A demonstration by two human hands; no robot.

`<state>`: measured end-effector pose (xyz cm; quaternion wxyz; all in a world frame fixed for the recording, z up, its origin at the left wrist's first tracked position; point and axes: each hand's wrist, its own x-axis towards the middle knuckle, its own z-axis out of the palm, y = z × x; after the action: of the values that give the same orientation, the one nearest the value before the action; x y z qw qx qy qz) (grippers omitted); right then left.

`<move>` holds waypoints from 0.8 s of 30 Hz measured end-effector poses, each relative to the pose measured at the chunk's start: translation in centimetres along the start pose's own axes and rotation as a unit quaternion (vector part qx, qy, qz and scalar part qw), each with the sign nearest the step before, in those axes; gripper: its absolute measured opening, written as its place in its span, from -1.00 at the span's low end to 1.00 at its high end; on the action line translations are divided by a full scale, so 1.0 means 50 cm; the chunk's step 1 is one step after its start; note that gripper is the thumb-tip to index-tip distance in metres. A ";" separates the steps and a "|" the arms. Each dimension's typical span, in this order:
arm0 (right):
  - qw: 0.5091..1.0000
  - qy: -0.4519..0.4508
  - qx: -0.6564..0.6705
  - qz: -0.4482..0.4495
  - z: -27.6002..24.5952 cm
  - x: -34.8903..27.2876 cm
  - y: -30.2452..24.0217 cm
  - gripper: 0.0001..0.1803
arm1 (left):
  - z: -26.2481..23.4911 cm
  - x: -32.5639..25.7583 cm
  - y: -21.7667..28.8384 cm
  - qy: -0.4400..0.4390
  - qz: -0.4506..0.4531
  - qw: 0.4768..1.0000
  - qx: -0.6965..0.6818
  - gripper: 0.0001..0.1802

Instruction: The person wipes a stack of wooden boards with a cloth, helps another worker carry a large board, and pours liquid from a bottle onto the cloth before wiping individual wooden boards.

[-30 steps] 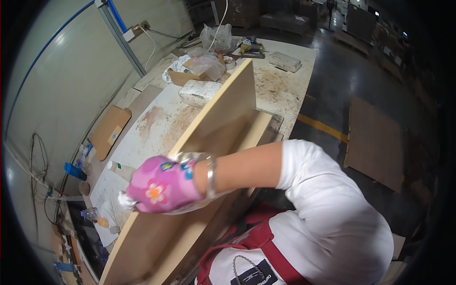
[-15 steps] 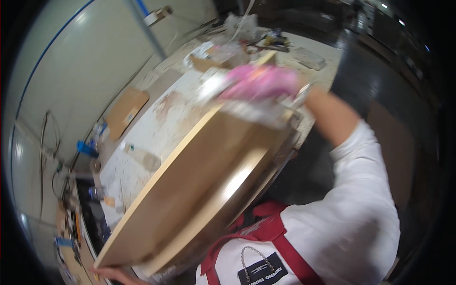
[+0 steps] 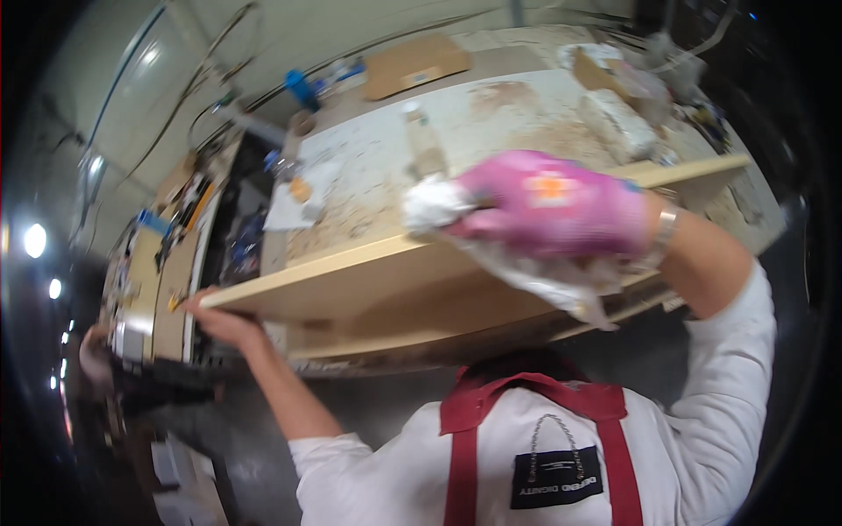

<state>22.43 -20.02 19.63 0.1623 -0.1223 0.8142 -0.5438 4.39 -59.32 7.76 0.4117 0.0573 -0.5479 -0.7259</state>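
A long pale wooden panel (image 3: pixel 368 302) lies slantwise across the front of the workbench, one long edge raised. My bare left hand (image 3: pixel 224 323) is closed around its left end, with some fingers hidden by the wood. My right hand (image 3: pixel 557 206), in a pink glove, is closed on a crumpled white cloth (image 3: pixel 437 203). A wad of the cloth pokes out past the fingertips at the panel's upper edge, and the rest hangs down over its face.
Behind the panel, the stained white bench top (image 3: pixel 351 145) holds a clear bottle (image 3: pixel 424 140), a cardboard piece (image 3: pixel 417 68) and a blue container (image 3: pixel 301 89). A white wrapped bundle (image 3: pixel 618 123) lies at the back right. Another person (image 3: pixel 96 359) shows at far left.
The view has swung round, so the panel now lies flatter across it. My gloved right hand with the cloth is nearer the panel's middle; my left hand still holds the left end.
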 end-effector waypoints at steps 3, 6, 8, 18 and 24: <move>0.923 0.093 -0.317 -0.198 -0.057 -0.055 0.054 -0.61 | -0.006 -0.021 0.035 -0.072 0.017 0.997 0.015 -0.43; 0.970 0.192 -0.136 0.059 -0.073 -0.079 0.031 -0.71 | -0.003 -0.042 0.062 -0.078 0.030 0.996 0.010 -0.48; 0.967 0.120 -0.113 0.192 -0.053 -0.013 -0.024 -0.74 | -0.003 -0.040 0.070 -0.058 0.034 0.998 0.005 -0.50; 0.976 0.025 -0.208 -0.055 0.160 0.226 -0.129 -0.66 | -0.005 -0.029 0.037 -0.176 0.003 0.984 0.026 -0.44; 0.847 0.107 -0.506 -0.127 0.118 0.095 -0.077 -0.66 | -0.054 -0.048 -0.031 -0.187 -0.037 0.981 0.044 -0.40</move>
<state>20.52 -28.25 20.45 -0.0808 -0.2307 0.9661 -0.0824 6.61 -59.66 4.52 0.2719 -0.0410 -0.6439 -0.7140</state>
